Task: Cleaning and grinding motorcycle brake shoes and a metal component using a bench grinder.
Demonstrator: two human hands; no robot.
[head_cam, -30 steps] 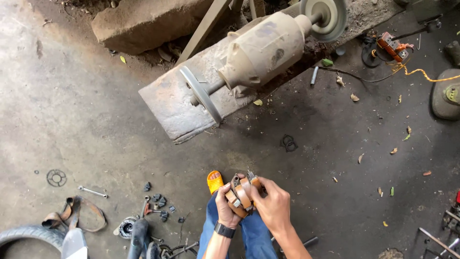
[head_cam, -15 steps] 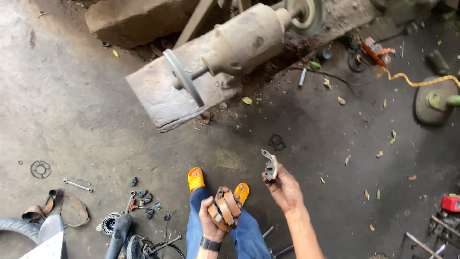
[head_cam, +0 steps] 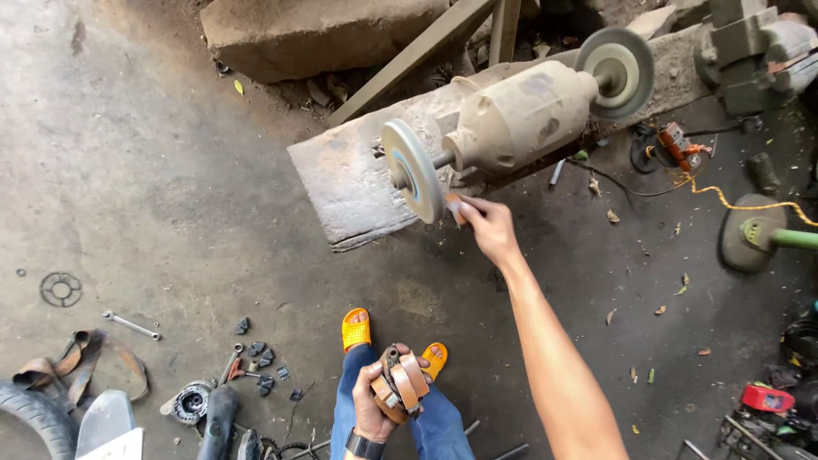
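Observation:
My right hand (head_cam: pixel 487 227) is stretched out to the bench grinder (head_cam: pixel 520 115) and pinches a small brown brake shoe piece (head_cam: pixel 455 209) against the rim of its left grinding wheel (head_cam: pixel 412 170). Low in the view, over my knees, my left hand (head_cam: pixel 375 402) holds a bundle of curved brown brake shoes (head_cam: pixel 402 383). A dark watch sits on that wrist. My feet in orange sandals (head_cam: pixel 356 329) rest on the concrete floor below the grinder.
The grinder sits on a worn wooden block (head_cam: pixel 349 183) with a second wheel (head_cam: pixel 617 70) at its far end. Small parts (head_cam: pixel 260 358), a wrench (head_cam: pixel 130 324), a tyre (head_cam: pixel 34 417) and straps lie at the left. Cables and tools lie at the right.
My right hand took one brake shoe piece from the bundle and reached forward to the grinder's left wheel. The left hand kept the remaining shoes near my knees.

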